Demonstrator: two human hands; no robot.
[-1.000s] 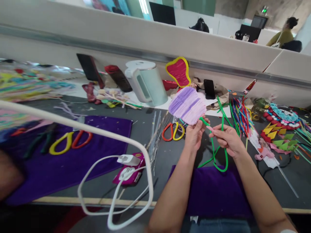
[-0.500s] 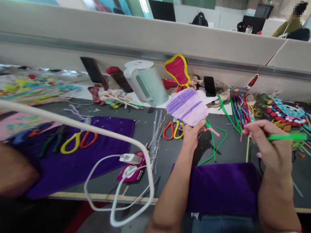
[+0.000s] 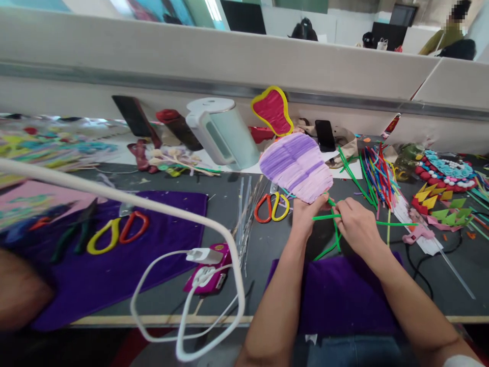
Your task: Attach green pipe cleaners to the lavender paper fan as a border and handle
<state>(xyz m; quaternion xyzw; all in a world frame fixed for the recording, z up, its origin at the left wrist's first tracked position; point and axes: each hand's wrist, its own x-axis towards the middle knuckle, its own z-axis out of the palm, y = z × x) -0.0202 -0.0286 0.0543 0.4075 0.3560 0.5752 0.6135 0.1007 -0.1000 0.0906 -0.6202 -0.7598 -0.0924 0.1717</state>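
Note:
A fan-shaped piece in purple and pale pink stripes [image 3: 294, 165] stands up from my left hand [image 3: 307, 216], whose fingers are closed round its lower end. My right hand [image 3: 355, 219], close beside it, pinches a long green pipe cleaner [image 3: 397, 223], which lies across below the fan's base with ends sticking out on both sides. More green pipe cleaners [image 3: 324, 252] hang or lie under my hands; I cannot tell whether they are joined to the fan. My fingers hide the fan's stem. Scissors with orange and yellow handles [image 3: 280, 206] lie left of my left hand.
A kettle [image 3: 225, 135], a yellow-edged red shape [image 3: 272, 109] and a phone [image 3: 324, 136] stand at the back. Coloured pipe cleaners [image 3: 378, 176] and a pink glue gun [image 3: 418, 233] lie right. A white cable [image 3: 233, 255] arches across the left; another person's arm [image 3: 23, 295] shows there.
My right hand has moved left from the right side, bringing the green pipe cleaner against the fan's base. My left hand still holds the fan; the view has shifted slightly.

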